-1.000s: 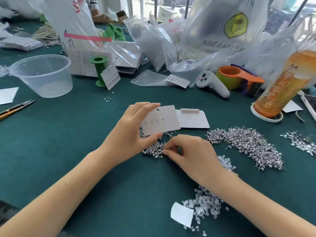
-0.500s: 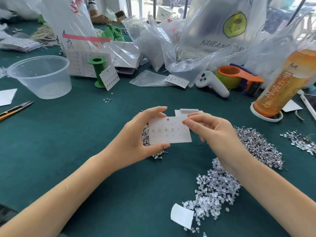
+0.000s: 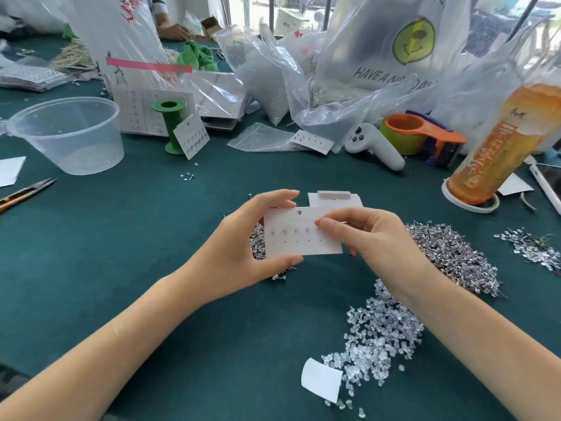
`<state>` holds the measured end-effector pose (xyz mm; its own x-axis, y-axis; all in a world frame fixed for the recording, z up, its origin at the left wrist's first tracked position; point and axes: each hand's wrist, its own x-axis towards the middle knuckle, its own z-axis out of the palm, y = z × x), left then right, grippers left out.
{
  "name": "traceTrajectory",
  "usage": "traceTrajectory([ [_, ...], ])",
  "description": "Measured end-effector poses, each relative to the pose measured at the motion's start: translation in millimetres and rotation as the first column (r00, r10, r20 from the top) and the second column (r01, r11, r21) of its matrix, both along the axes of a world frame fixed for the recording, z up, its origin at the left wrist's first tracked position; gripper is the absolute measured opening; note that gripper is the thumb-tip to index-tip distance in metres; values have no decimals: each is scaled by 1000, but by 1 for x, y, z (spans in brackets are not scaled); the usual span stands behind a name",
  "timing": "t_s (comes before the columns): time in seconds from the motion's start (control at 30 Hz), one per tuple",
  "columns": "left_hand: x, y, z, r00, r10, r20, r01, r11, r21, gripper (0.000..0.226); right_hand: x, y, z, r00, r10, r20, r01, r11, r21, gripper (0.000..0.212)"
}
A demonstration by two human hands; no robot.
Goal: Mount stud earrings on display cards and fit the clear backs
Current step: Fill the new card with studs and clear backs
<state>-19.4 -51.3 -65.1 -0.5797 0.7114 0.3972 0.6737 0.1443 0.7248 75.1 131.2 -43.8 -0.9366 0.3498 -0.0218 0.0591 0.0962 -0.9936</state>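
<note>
Four studs are already sitting in the top row of the display card; I am working on the fifth hole. My left hand is gripping the card by its left part — thumb curled under the lower edge, fingers curled over the top edge — so the face is tilting up toward me and the holes are staying readable. Holding it off the green table is also leaving room behind the card for the posts to poke through.

My right hand is pinching at the top row, forefinger and thumb closed together just right of the fourth stud. I judge a stud is between those fingertips, but it is too small and hidden to confirm. The lower row of holes is showing empty.

Supplies are lying where each hand is reaching shortest: one stud pile to the right, another partly hidden under the card, and the clear backs spilling near me on the right beside a small white paper scrap. More blank cards are waiting just beyond the one in hand.

Judgement — backs are not being fitted yet; the card is roughly a third filled. Risk: pressing too hard could be bending the card at the unsupported right end.
</note>
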Motion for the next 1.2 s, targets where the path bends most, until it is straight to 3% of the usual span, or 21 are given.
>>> traceTrajectory([
  [0.4,-3,-1,1,998,11,54,-12,1000,15,77,-2,6,-1,989,-113,-94,117,992,41,12],
  [0.5,-7,-3,1,996,62,62,-64,998,22,79,-3,14,1,983,-150,-104,164,976,145,9],
  [0.67,-13,-4,0,988,148,34,-150,988,39,80,-4,14,-8,994,57,95,-86,938,336,12],
  [0.77,-14,-4,0,985,168,25,-169,985,36,81,-3,6,-21,981,133,142,-190,825,532,5],
  [0.93,-12,-3,-1,989,150,-14,-150,989,15,81,-6,-3,-27,981,139,133,-192,684,704,17],
  [1.2,-10,-3,0,987,157,-25,-157,988,-9,81,-6,-7,-25,985,139,100,-168,662,731,5],
])
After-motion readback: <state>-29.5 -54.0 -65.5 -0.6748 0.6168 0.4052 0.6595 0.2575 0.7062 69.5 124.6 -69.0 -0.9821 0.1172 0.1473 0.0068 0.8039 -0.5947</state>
